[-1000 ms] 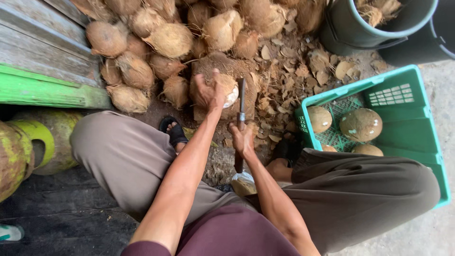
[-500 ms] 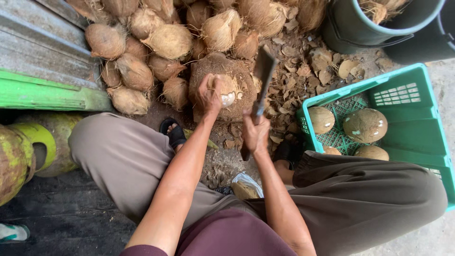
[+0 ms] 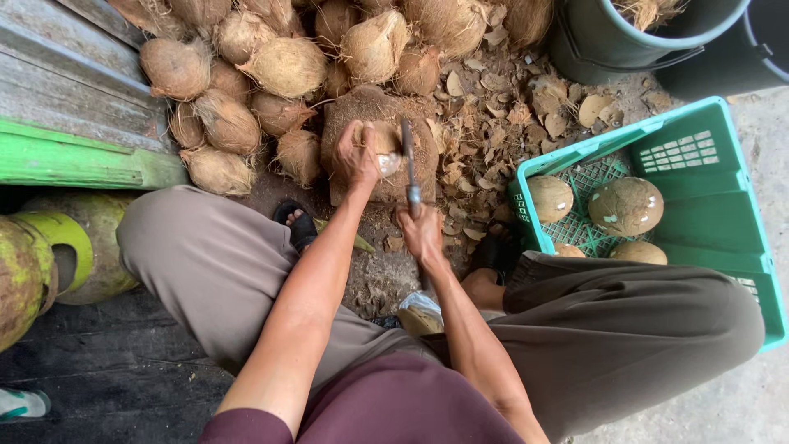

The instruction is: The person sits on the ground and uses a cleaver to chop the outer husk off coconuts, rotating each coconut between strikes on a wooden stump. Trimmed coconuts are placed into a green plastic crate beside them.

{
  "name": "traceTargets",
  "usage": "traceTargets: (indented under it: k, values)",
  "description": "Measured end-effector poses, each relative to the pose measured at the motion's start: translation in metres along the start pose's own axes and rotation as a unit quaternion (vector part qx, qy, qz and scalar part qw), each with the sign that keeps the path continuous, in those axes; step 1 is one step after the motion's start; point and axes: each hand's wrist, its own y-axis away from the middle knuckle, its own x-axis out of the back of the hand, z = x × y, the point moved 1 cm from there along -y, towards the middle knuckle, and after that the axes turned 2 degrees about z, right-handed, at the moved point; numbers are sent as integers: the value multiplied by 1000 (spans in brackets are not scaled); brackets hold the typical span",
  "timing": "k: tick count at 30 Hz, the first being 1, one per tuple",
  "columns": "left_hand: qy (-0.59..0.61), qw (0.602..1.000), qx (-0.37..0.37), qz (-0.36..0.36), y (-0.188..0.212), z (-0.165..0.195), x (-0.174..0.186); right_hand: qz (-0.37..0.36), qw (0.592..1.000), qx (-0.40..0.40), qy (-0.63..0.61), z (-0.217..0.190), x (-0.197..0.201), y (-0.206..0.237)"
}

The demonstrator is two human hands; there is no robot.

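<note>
Seen from above, a seated person in a maroon shirt and grey-brown trousers (image 3: 633, 329) leans forward, knees spread, both bare arms reaching out. Between the feet, one in a dark sandal (image 3: 297, 226), the ground (image 3: 374, 279) is bare dirt.

The right hand (image 3: 421, 233) is closed tight around the handle of a cleaver (image 3: 408, 160), whose blade points away from the body and meets the coconut just beside the left hand. The left hand (image 3: 356, 156) is curled over the top of a partly husked coconut (image 3: 383, 152), gripping it and pressing it down onto a brown chopping block (image 3: 374, 107) straight ahead of the knees.

To the right of the block, touching the person's right leg, stands a green plastic crate (image 3: 723, 214) holding several smooth peeled coconuts (image 3: 625, 205). Dry husk chips (image 3: 509, 115) litter the ground between block and crate.

On the left lie a green wooden plank (image 3: 82, 160) and green unhusked coconuts (image 3: 33, 263).

Beyond the block, a heap of brown hairy coconuts (image 3: 288, 66) fills the far side. At the far right stands a dark round bin (image 3: 625, 41).
</note>
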Motion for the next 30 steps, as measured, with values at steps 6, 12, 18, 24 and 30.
traceTargets:
  k: [6, 12, 18, 24, 30]
  values:
    - [30, 999, -27, -18, 4, 2, 6, 39, 994, 68, -80, -13, 17, -16]
    - [-26, 999, 17, -22, 6, 7, 7, -24, 999, -4, -38, -8, 1, -7]
    - [-35, 998, -56, -10, 7, 4, 7, 14, 991, 128, -43, -1, -1, -15]
    - [4, 996, -86, 28, 5, 2, 4, -26, 996, -18, 85, 9, -5, -12]
    - [-15, 998, -65, 0, 1, -5, -2, 15, 996, 61, -56, -1, -6, -11]
